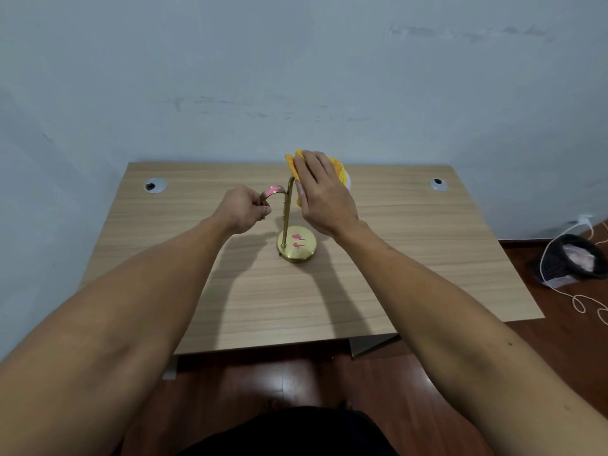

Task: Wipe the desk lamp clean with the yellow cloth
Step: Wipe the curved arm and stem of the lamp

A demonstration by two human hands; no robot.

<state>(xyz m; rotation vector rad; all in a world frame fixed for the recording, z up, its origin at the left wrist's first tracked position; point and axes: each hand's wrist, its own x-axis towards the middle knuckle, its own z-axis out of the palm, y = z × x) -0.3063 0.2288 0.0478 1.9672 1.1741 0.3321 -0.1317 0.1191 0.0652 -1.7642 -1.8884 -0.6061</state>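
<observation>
A small gold desk lamp stands on the wooden desk, with pink marks on its round base and a thin upright stem. My left hand grips the curved gold arm with a pink patch that bends off the stem to the left. My right hand presses the yellow cloth against the lamp's top, on the right of the stem. The cloth and hand hide most of the lamp's head; a bit of pale pink shows at its right edge.
The desk has two round cable holes, at the back left and at the back right. A wall stands right behind it. On the dark wooden floor to the right lie a dark bag and a white cord.
</observation>
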